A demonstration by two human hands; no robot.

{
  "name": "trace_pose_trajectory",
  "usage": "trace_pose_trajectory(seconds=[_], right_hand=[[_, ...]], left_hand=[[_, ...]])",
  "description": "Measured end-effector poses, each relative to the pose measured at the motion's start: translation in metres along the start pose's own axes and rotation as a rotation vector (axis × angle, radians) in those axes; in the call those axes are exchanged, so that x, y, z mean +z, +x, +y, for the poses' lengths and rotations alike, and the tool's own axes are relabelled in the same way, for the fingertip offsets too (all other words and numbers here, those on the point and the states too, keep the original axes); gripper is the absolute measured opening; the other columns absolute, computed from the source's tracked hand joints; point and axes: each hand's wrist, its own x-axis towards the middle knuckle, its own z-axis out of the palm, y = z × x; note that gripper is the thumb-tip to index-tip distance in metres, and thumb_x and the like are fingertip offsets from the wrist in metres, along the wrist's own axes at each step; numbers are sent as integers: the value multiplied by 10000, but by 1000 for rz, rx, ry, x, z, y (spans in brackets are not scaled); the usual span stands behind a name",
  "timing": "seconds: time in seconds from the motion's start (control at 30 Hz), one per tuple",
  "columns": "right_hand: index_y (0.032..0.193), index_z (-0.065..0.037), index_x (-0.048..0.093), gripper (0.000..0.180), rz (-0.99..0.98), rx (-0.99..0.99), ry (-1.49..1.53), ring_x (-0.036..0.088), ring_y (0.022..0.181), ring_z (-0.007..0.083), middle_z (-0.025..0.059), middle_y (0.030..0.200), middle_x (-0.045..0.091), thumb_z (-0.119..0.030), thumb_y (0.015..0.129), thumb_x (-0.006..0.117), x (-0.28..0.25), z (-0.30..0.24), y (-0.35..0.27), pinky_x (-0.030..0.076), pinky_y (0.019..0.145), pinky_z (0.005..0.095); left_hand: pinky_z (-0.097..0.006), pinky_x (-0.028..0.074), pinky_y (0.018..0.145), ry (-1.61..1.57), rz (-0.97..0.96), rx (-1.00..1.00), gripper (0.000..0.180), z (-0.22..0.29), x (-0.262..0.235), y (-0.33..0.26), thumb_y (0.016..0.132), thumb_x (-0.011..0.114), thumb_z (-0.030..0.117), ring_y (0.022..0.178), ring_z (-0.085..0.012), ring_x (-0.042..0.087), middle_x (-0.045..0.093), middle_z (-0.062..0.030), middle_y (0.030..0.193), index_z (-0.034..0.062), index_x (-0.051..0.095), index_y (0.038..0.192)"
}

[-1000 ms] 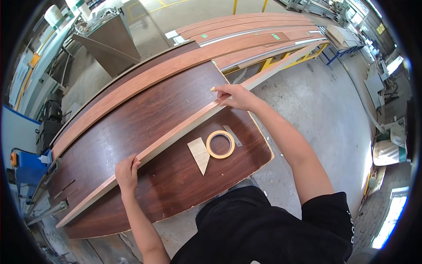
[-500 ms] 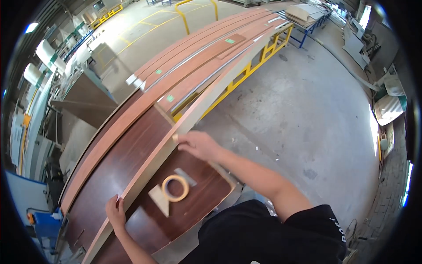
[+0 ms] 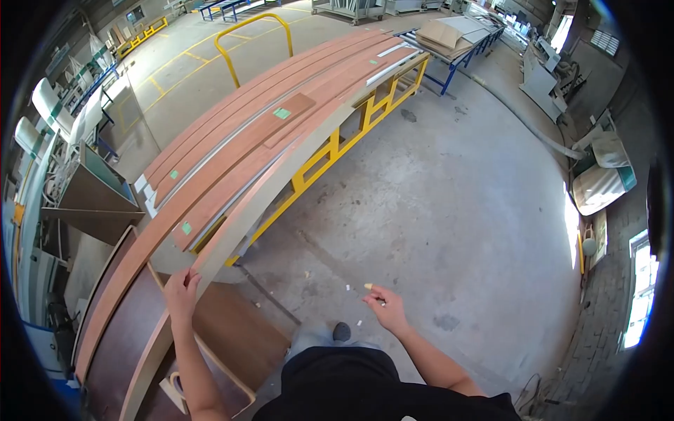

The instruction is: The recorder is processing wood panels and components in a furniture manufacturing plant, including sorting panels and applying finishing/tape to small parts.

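Observation:
A long, narrow wooden board (image 3: pixel 242 210) stands on edge, its pale side facing me, running from the near left to the far trestle. My left hand (image 3: pixel 184 298) is closed on its upper edge, thumb and fingers pinched there. Over the floor to the right is my right hand (image 3: pixel 386 310), apart from the board, with its fingers curled. A pale-yellow bit shows at one fingertip, and a small thing between the fingers is too small to name. Below my left forearm, a tape roll (image 3: pixel 177 382) lies partly hidden on the dark brown panel (image 3: pixel 210 365).
Several reddish-brown boards (image 3: pixel 232 151) with green stickers lie along a yellow metal trestle (image 3: pixel 330 158). A yellow hoop rail (image 3: pixel 253 21) rises behind them. Stacked sheets (image 3: pixel 449 35) rest on a blue roller table at the far right. A hose (image 3: pixel 519 112) crosses the floor.
My right hand has left the board and swung right over the floor. My left hand is farther forward along the board. The view has shifted, and the tape roll now sits lower left.

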Motion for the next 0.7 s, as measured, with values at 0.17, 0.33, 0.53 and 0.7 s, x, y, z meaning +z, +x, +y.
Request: trace_pose_trajectory(seconds=[0.17, 0.33, 0.53, 0.7], right_hand=[[1125, -6, 650, 325, 63, -32, -5, 685, 800, 159, 105, 861, 715, -117, 824, 697, -54, -10, 123, 522, 768, 300], [1108, -3, 652, 306, 83, -191, -56, 684, 808, 164, 98, 862, 713, -115, 827, 695, -95, -21, 270, 519, 774, 299], [1115, 10, 635, 315, -13, -219, -114, 661, 837, 149, 80, 911, 709, -99, 828, 706, -123, -60, 442, 505, 822, 297], [1154, -5, 623, 414, -51, -469, -227, 622, 1006, 187, 89, 1075, 677, -91, 769, 751, -131, -82, 565, 472, 902, 314]], left_hand=[[-395, 481, 670, -43, 92, 50, 254, 60, 41, 60, 742, 754, 190, 728, -316, 614, 633, -131, 789, 27, 655, 909], [-367, 471, 617, 36, -110, -16, 218, 107, 48, 103, 679, 765, 137, 664, -287, 611, 627, -138, 719, 10, 661, 822], [-371, 486, 652, 42, -341, -96, 313, 183, 62, 188, 628, 803, 209, 706, -299, 625, 643, -136, 736, 15, 675, 838], [-396, 500, 737, -205, -267, 65, 448, 282, 115, 277, 680, 800, 322, 842, -334, 628, 667, -128, 910, 49, 658, 1004]])
